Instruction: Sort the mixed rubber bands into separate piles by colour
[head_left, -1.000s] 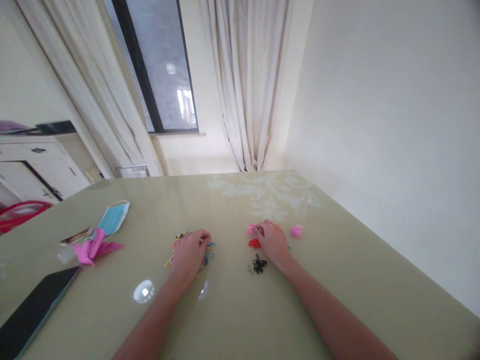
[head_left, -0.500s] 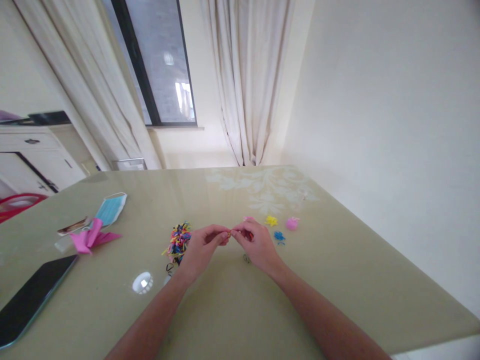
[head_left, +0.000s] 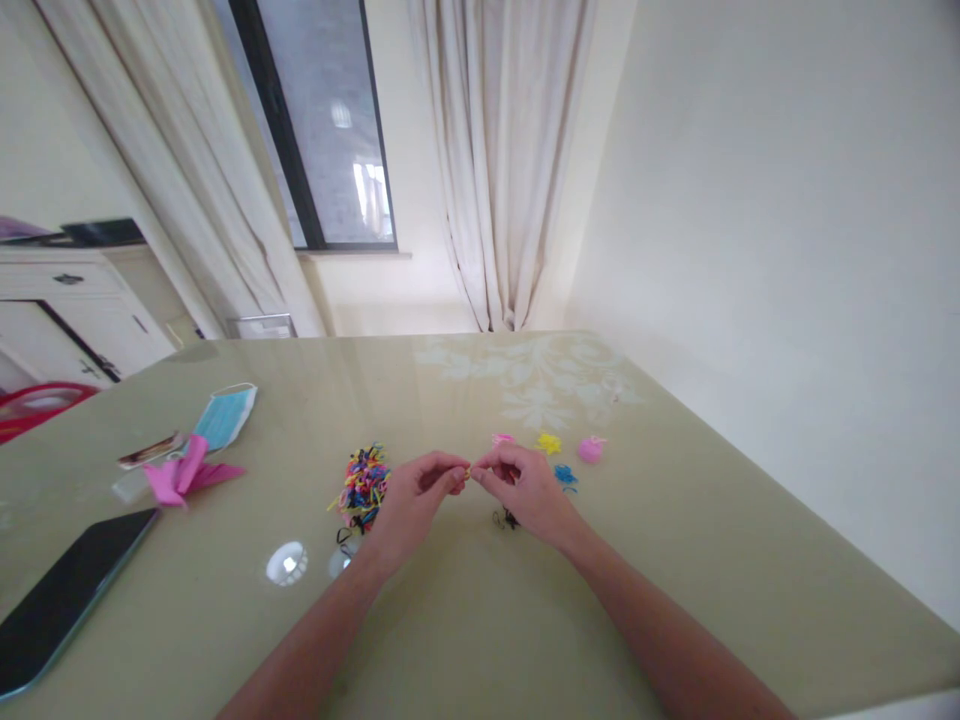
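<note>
My left hand [head_left: 420, 495] and my right hand [head_left: 525, 490] meet fingertip to fingertip above the table. Both pinch a tiny yellowish rubber band [head_left: 468, 473], whose shape is mostly covered by the fingers. Just left of my left hand lies a heap of mixed-colour rubber bands [head_left: 364, 485], with a few black bands [head_left: 344, 537] at its near edge. Small sorted groups surround my right hand: pink bands [head_left: 502, 438] behind it, yellow bands [head_left: 549, 443], blue bands [head_left: 565, 476], and black bands [head_left: 507, 519] partly hidden beneath it.
A round pink object [head_left: 592, 449] sits at the right. On the left are a pink folded-paper bird [head_left: 184, 474], a blue face mask [head_left: 226, 418] and a dark phone [head_left: 71, 595]. Clear domed pieces [head_left: 286, 564] lie near my left forearm. A wall borders the table's [head_left: 480, 640] right side.
My fingertips have come closer together around the yellowish band. More of the black bands beneath my right hand shows, and the whole view has shifted slightly.
</note>
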